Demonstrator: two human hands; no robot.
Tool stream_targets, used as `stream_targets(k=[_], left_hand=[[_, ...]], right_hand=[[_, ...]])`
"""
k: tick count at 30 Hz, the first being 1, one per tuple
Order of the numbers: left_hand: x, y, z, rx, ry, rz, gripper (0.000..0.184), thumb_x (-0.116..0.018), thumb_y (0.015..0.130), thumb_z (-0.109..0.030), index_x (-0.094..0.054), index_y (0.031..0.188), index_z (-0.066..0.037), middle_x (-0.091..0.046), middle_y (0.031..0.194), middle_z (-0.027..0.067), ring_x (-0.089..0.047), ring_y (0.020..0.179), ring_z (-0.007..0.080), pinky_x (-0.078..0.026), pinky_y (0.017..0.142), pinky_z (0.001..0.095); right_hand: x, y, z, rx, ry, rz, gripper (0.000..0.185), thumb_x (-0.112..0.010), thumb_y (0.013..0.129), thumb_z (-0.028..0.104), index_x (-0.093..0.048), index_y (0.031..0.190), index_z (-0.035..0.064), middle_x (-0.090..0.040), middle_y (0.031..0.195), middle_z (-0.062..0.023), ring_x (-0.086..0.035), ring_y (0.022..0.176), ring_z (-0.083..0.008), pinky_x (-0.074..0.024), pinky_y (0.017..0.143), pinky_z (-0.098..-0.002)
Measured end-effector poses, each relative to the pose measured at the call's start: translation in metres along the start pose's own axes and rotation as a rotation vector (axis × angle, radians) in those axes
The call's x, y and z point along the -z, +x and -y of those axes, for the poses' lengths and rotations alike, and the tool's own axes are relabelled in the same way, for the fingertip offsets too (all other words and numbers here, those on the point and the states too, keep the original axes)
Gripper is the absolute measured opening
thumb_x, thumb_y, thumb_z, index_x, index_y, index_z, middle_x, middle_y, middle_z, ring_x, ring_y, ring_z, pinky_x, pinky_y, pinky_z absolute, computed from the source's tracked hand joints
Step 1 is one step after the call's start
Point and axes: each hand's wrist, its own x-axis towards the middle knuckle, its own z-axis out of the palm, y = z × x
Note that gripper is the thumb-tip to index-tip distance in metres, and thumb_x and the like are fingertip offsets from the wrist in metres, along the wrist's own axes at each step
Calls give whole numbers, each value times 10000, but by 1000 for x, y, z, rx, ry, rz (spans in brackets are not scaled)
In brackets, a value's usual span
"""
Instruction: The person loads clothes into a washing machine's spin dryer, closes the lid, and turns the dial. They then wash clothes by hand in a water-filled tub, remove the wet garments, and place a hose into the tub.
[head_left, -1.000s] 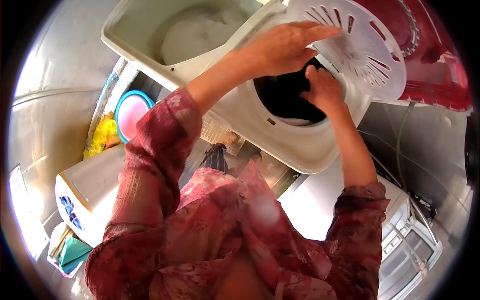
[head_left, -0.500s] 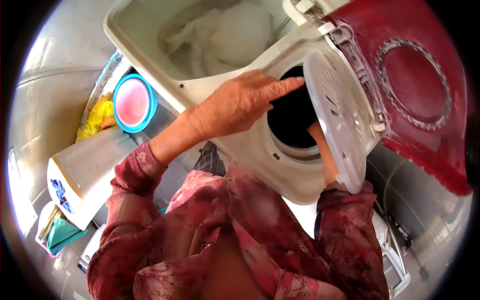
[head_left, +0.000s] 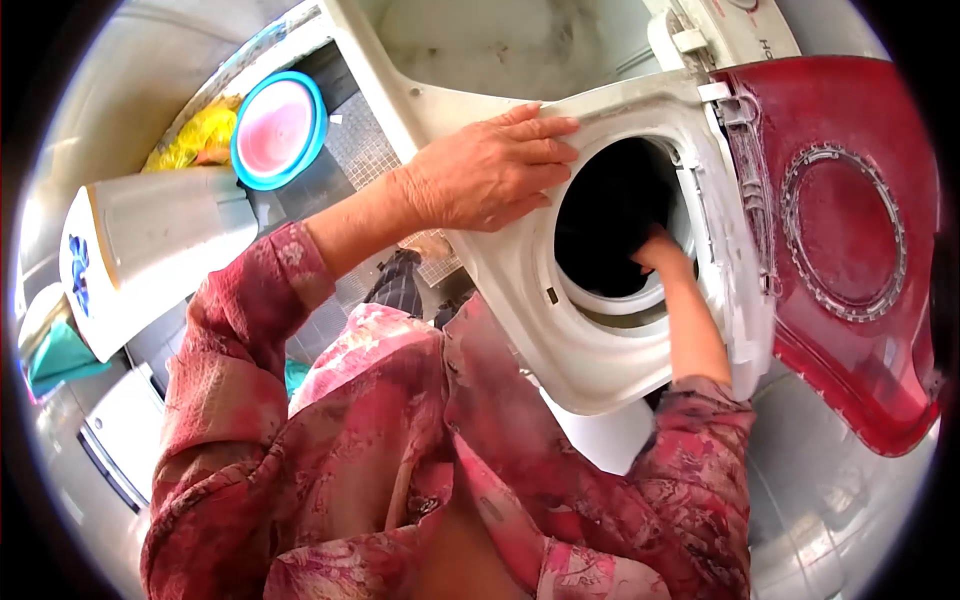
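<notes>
My left hand (head_left: 495, 170) lies flat, fingers stretched out, on the cream washing machine top (head_left: 520, 290), just left of the round opening. My right hand (head_left: 660, 255) reaches into that opening's right side. Its fingers are curled against the dark contents (head_left: 605, 220), and their tips are lost in the black. What they hold cannot be made out. The perforated white inner lid (head_left: 752, 335) stands nearly edge-on beside my right forearm. To the right, the red outer lid (head_left: 850, 230) is swung open.
A wash tub (head_left: 480, 45) with pale, cloudy contents is at the top. On the left are a pink basin in a blue one (head_left: 275, 130), a yellow bag (head_left: 205, 135) and a white bin (head_left: 165, 235). Teal cloth (head_left: 62, 355) lies at the far left.
The white inner lid has tipped right, uncovering the opening. My left hand has gone from pointing over the opening to lying flat beside it. My right hand stays inside. The view has shifted.
</notes>
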Motion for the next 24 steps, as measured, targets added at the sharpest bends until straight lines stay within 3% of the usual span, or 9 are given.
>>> stream_targets(k=[2,4,6,8,12,13,16,20,24], left_hand=[[-3,-2,1,-18,-17,-24,343,-676,751,-144,-605,1067,-30,-551,1224,88,-393,1290,263,-299,1088,454],[-5,-2,1,6,-18,-40,341,-675,754,-144,-608,1067,-26,-560,1213,94,-403,1282,268,-301,1086,456],[-4,-1,0,6,-25,-37,333,-673,755,-150,-608,1055,-21,-560,1208,95,-408,1278,269,-311,1077,462],[-2,0,-1,0,-38,-34,326,-673,755,-154,-607,1043,-18,-560,1202,95,-411,1275,271,-317,1071,465],[1,3,-1,16,-60,-22,312,-674,749,-166,-603,1011,-11,-556,1189,95,-418,1266,277,-329,1060,471],[0,2,-1,18,-64,-21,315,-678,743,-164,-601,1008,-12,-550,1194,96,-413,1270,276,-327,1063,470],[5,4,-1,27,-84,15,325,-687,734,-162,-603,1012,-14,-548,1201,103,-406,1277,275,-326,1064,470],[7,5,3,30,-145,29,334,-699,727,-154,-608,1020,-23,-552,1203,101,-413,1276,274,-330,1063,465],[5,6,9,60,-228,20,342,-714,714,-140,-613,1021,-28,-560,1180,91,-423,1269,274,-338,1053,467]], right_hand=[[24,-14,18,38,-61,123,447,-662,756,179,-563,1130,-44,-629,1051,-226,-673,721,-314,-541,526,-358],[32,-16,40,8,-278,191,511,-699,708,162,-525,1155,-13,-631,1003,-196,-663,670,-301,-549,555,-369],[27,-19,47,397,-304,-292,502,-654,666,57,-507,1134,-49,-618,1015,-253,-622,883,-410,-529,753,-413],[-6,24,21,499,-190,-367,567,-638,636,48,-452,1163,-42,-596,1055,-259,-556,1022,-428,-467,892,-418],[-18,58,23,279,-127,-359,715,-677,616,128,-381,1232,-79,-501,1198,-292,-485,1153,-391,-432,953,-395],[-28,70,20,401,-297,-512,786,-692,616,180,-359,1276,-88,-471,1240,-291,-480,1171,-370,-431,967,-380],[-12,99,37,276,-363,-214,823,-701,657,235,-344,1365,15,-368,1405,-186,-389,1274,-313,-347,1053,-378],[-27,150,20,659,-323,-402,708,-679,683,167,-412,1334,85,-446,1344,-186,-424,1246,-343,-369,1043,-372],[-16,192,13,612,-182,-324,719,-674,678,142,-400,1340,83,-447,1342,-189,-421,1249,-338,-365,1046,-372]])
